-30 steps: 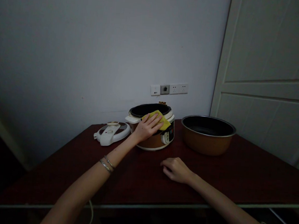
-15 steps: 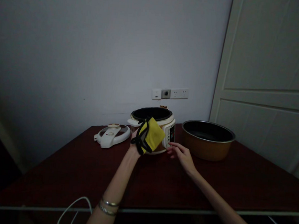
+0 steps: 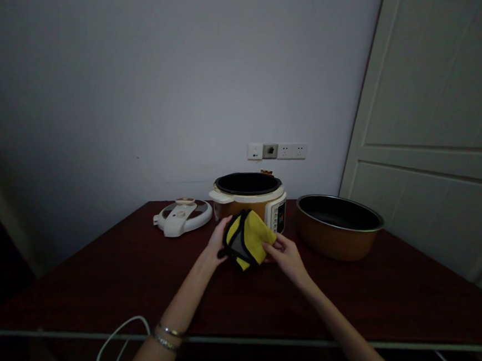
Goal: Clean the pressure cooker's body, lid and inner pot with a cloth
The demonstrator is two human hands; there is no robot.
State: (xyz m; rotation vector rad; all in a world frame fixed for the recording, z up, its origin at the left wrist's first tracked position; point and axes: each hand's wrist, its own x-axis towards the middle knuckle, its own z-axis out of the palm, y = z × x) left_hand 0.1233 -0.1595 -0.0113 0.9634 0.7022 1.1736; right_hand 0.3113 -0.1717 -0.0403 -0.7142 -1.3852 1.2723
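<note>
Between my two hands, in front of the cooker, is a folded yellow cloth [image 3: 257, 238] with black edging and a grey patch. My left hand [image 3: 218, 239] is closed on the cloth's left side, its fingers partly hidden behind it. With thumb and fingers, my right hand [image 3: 284, 256] pinches the cloth's right edge. Just behind stands an electric pressure cooker [image 3: 245, 203], white and orange-brown, its top uncovered and its dark inside showing. A button panel [image 3: 279, 217] is on the cooker's right side.
The white cooker lid [image 3: 182, 217] lies on the dark red table [image 3: 133, 283], left of the cooker. To the right stands a large orange-brown pot [image 3: 336, 241] with a dark inside. Wall sockets [image 3: 291, 151] sit behind. A white cable [image 3: 123, 327] hangs at the table's front edge.
The cloth has come lower, away from the cooker's rim, with my left hand. My right hand, apart from the cloth before, now grips its right edge. The view has shifted slightly.
</note>
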